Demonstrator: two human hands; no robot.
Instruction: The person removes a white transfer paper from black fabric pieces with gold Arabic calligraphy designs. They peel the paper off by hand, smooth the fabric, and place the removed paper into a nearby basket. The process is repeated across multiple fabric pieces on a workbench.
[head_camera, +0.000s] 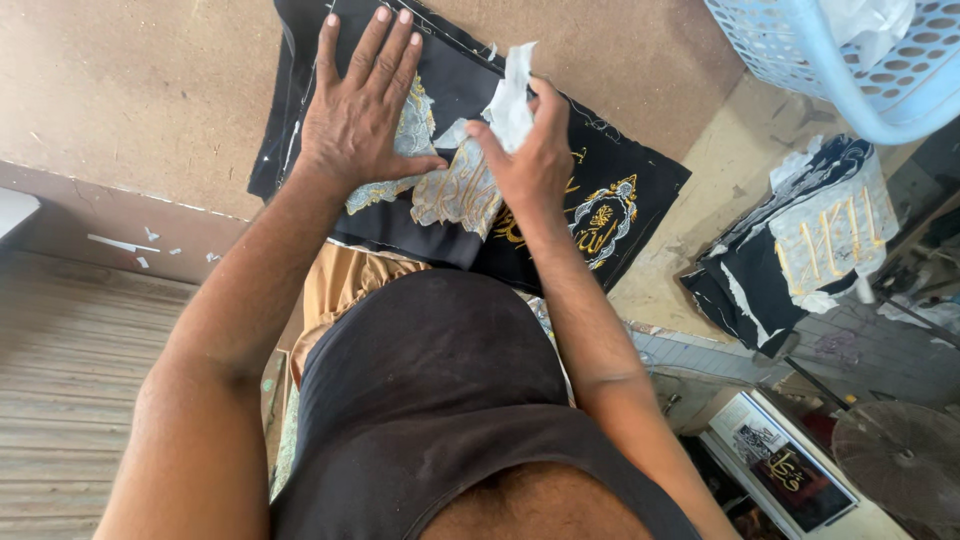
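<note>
Head view — white backing paper (512, 95) in right-hand grip (530, 160)

Head camera looks steeply down, close over the worktable (150, 90).

The left hand (362, 115) lies flat with fingers spread on a black cloth (640, 190) with gold and silver stitching, which rests on the brown counter (140, 90). Just beside it on the cloth, the right hand (530, 160) pinches a white paper piece (512, 95) and holds it up off the stitching. Away from the cloth, past the right hand, a pile of folded black cloths (800, 250) sits on the counter, and a light blue basket (850, 70) with holes is above that pile.
</note>
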